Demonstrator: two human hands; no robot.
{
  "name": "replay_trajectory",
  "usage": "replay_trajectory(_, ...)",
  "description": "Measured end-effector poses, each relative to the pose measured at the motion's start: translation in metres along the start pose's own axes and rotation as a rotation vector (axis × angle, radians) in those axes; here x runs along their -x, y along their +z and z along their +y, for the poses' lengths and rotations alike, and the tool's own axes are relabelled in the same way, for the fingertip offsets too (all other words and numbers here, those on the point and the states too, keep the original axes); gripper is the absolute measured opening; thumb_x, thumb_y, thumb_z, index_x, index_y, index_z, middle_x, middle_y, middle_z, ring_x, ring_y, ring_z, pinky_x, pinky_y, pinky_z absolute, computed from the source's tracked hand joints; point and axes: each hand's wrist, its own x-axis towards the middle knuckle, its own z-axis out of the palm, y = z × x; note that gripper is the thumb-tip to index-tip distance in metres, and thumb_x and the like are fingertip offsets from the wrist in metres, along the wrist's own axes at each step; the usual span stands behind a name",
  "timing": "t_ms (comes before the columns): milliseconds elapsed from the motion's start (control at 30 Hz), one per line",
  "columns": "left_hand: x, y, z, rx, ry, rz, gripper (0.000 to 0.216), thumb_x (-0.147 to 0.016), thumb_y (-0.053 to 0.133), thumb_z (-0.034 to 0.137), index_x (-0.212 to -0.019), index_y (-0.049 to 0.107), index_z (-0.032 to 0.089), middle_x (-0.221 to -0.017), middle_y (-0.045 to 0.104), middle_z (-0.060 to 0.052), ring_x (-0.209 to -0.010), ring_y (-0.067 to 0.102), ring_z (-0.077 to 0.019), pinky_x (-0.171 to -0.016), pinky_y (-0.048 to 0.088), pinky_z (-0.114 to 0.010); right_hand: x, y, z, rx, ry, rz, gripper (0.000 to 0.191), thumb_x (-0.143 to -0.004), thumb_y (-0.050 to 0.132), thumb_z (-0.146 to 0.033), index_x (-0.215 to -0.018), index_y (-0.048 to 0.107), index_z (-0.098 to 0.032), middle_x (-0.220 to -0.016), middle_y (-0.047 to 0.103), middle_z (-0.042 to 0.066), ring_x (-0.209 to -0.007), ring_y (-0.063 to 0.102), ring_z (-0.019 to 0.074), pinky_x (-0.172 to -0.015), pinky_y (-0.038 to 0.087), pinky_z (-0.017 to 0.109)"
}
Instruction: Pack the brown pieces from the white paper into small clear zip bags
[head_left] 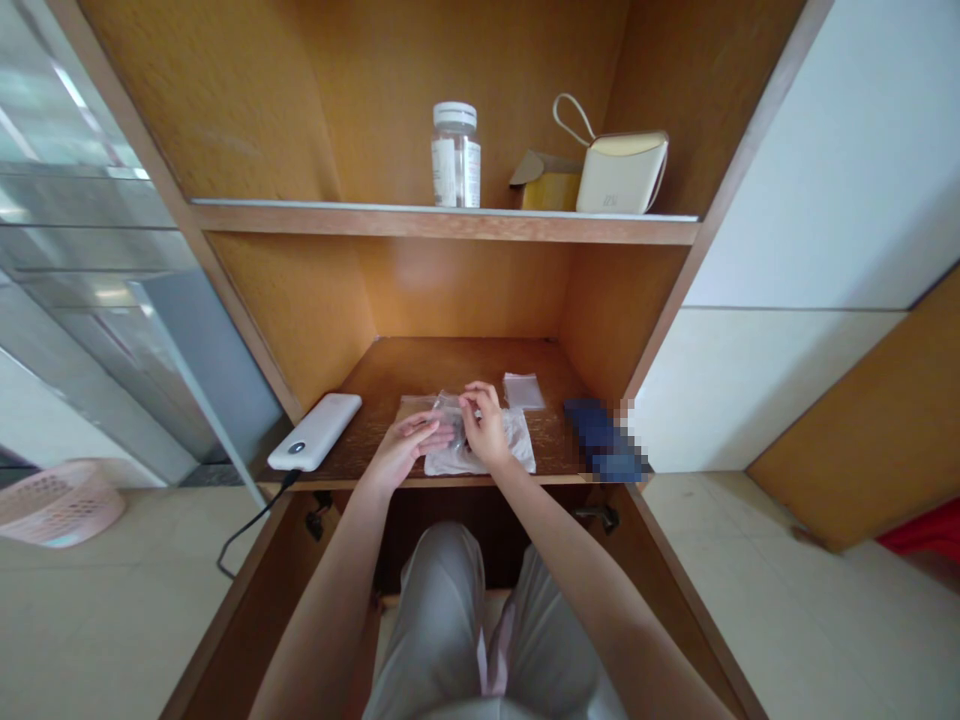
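My left hand point(405, 448) holds a small clear plastic bag point(448, 402) over the cabinet shelf, its fingers partly showing through the film. Close against the bag's right side, my right hand point(487, 428) has its thumb and fingers curled together in a pinch; what is between them is too small to make out. Under both hands lies a whitish pouch or crumpled bag point(519, 440). Another flat, clear bag point(416, 406) lies just behind my left hand. Farther back to the right rests a small clear packet point(523, 391).
A white power bank point(315, 432) with a black cable point(255, 525) lies at the left, a dark blue, partly blurred item point(600, 438) at the right. The upper shelf point(450, 222) carries a jar point(456, 160), a yellow box point(551, 188) and a cream pouch point(622, 172). Cabinet doors stand open below.
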Motion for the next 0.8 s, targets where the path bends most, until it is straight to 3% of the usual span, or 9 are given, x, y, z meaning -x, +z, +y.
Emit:
replay_trajectory(200,-0.0034,-0.0009,-0.0033,-0.114,-0.014,-0.011,0.033,-0.067,0.074,0.025,-0.096,0.066,0.013,-0.092,0.071,-0.010,-0.070,0.069,-0.0202,-0.071,0.055,-0.033,0.0013,0.0012,-0.0038,-0.041,-0.089,-0.127,0.013,-0.087,0.047,-0.024,-0.089,0.059,-0.019,-0.102,0.054,0.008,-0.105,0.051,0.0169,-0.093,0.042,0.033)
replay_trajectory(333,-0.0028,-0.0032,-0.0028,-0.089,-0.007,0.008,0.037,-0.069,0.073,0.024,-0.102,0.064,0.012,-0.093,0.071,-0.011,-0.069,0.068,-0.0185,-0.068,0.055,-0.029,0.0013,0.0001,-0.0037,-0.047,-0.040,-0.092,0.018,-0.085,0.050,-0.029,-0.099,0.056,-0.020,-0.106,0.053,0.009,-0.106,0.051,0.0175,-0.089,0.044,0.033)
replay_trajectory(433,-0.0032,-0.0052,-0.0034,-0.043,-0.006,0.050,0.036,-0.069,0.074,0.022,-0.102,0.064,0.013,-0.091,0.071,-0.010,-0.067,0.068,-0.0170,-0.066,0.054,-0.027,0.0011,-0.0007,-0.0023,-0.039,-0.006,-0.065,0.014,-0.084,0.051,-0.030,-0.092,0.057,-0.020,-0.103,0.055,0.008,-0.101,0.053,0.0175,-0.086,0.045,0.033)
replay_trajectory(533,-0.0040,-0.0057,-0.0039,-0.008,-0.001,0.065,0.033,-0.068,0.074,0.021,-0.099,0.064,0.013,-0.088,0.071,-0.009,-0.066,0.068,-0.0170,-0.067,0.055,-0.027,0.0009,-0.0011,-0.0026,-0.036,-0.031,-0.128,0.011,-0.082,0.052,-0.028,-0.080,0.057,-0.019,-0.096,0.057,0.006,-0.095,0.055,0.0167,-0.084,0.046,0.032)
replay_trajectory(800,-0.0047,-0.0051,-0.0057,-0.031,0.003,0.062,0.032,-0.074,0.069,0.032,-0.098,0.064,0.011,-0.083,0.072,-0.011,-0.069,0.069,-0.0208,-0.066,0.055,-0.032,0.0005,-0.0018,-0.0077,-0.048,-0.035,-0.207,0.008,-0.078,0.050,-0.020,-0.071,0.056,-0.020,-0.095,0.057,0.005,-0.094,0.056,0.0165,-0.084,0.046,0.032)
